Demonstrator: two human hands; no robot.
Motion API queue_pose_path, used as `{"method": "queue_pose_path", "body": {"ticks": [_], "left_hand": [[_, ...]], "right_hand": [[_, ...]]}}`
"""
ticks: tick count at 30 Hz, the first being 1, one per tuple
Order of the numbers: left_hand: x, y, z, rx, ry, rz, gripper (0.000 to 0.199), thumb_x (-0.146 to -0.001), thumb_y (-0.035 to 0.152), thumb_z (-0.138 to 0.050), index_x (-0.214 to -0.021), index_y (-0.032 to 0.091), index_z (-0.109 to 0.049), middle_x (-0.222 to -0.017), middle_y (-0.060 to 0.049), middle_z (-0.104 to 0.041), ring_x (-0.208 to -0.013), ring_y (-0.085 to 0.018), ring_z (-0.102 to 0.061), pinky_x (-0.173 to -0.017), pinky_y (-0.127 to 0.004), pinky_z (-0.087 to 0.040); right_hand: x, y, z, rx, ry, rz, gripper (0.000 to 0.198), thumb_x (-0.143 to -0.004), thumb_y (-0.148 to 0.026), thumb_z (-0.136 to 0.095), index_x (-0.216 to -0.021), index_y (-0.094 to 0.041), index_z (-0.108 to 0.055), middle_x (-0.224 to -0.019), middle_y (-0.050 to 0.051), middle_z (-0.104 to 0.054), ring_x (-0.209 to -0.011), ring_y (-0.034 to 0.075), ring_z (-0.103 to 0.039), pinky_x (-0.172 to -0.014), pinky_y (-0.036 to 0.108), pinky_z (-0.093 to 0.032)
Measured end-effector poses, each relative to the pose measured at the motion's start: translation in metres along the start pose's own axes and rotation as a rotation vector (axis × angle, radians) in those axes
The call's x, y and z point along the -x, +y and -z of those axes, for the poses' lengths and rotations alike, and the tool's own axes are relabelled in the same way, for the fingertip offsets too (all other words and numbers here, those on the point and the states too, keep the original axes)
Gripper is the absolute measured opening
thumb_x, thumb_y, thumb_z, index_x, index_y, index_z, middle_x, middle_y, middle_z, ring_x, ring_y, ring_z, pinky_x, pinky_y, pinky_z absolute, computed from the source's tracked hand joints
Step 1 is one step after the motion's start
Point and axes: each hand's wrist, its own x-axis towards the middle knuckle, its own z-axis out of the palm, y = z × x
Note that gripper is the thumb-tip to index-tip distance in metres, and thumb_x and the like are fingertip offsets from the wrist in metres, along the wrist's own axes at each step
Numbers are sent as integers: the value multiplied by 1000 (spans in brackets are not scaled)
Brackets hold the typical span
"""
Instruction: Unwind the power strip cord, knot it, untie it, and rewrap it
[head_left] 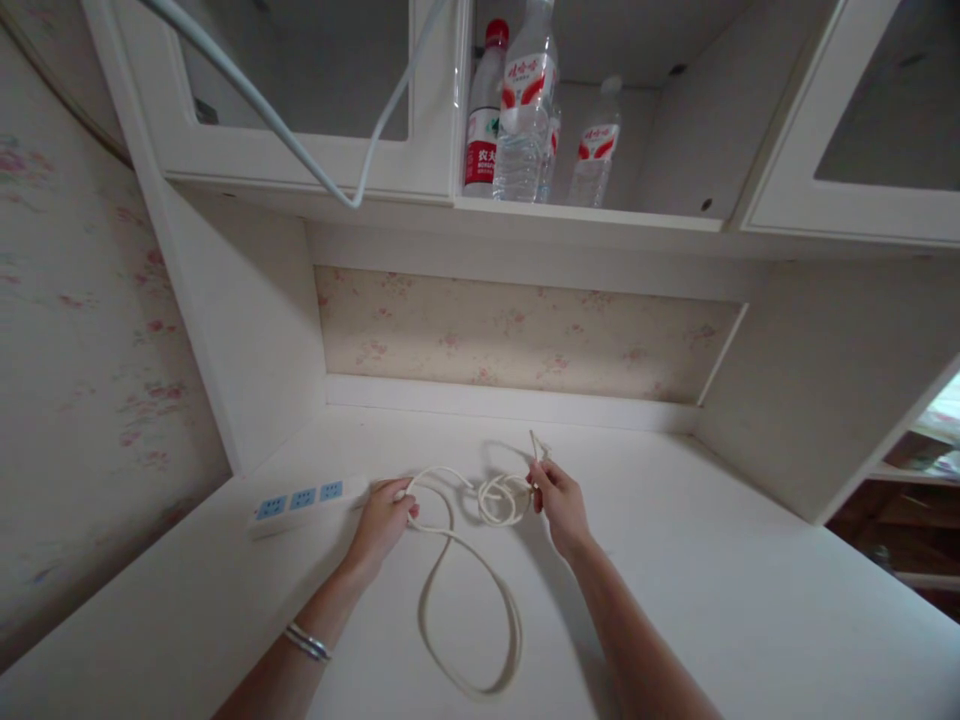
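A cream-coloured cord (517, 640) runs between my two hands and lies in a large loop on the white desk. My left hand (386, 515) is closed on one part of it, beside the right end of a white power strip (307, 507) with blue sockets. My right hand (556, 497) pinches a coiled bundle of the same cord, raised a little off the desk. A short end sticks up past my right fingers. Where the cord meets the strip is hidden behind my left hand.
White side panels and a low back ledge (510, 403) enclose the desk (645, 620). Above hangs a cabinet with several plastic bottles (525, 120) on its open shelf. A pale cable (300, 150) dangles in front of the upper left door.
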Motion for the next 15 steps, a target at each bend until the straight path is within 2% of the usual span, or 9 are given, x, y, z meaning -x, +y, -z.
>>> {"method": "queue_pose_path", "body": {"ticks": [3, 6, 11, 15], "left_hand": [[2, -5, -7, -85, 86, -73, 39, -70, 14, -48, -107, 13, -63, -104, -9, -58, -89, -18, -57, -81, -33, -47], [9, 1, -12, -131, 129, -227, 37, -77, 19, -48, -112, 16, -58, -113, -9, -53, -104, -20, -52, -90, -35, -44], [30, 35, -15, -101, -5, -443, 25, -86, 25, -45, -105, 22, -60, -109, -6, -56, -105, -19, -51, -96, -34, -40], [50, 54, -24, -130, -140, -529, 26, -81, 34, -56, -104, 23, -61, -108, -7, -57, -106, -22, -51, -95, -35, -39]], "right_hand": [[3, -6, -6, -126, 4, -33, 39, -71, -54, -62, -65, -16, -58, -56, -2, -53, -42, 7, -38, -40, 21, -29], [7, -12, -10, -229, -32, -75, 36, -71, -51, -65, -68, -16, -59, -62, -1, -55, -43, 6, -38, -40, 20, -29], [18, -21, -20, -318, -166, -140, 33, -73, -48, -65, -68, -16, -59, -55, -3, -51, -43, 6, -35, -39, 20, -25], [29, -28, -33, -469, -260, -229, 27, -74, -41, -67, -71, -16, -60, -67, 0, -59, -45, 5, -41, -42, 18, -33]]}}
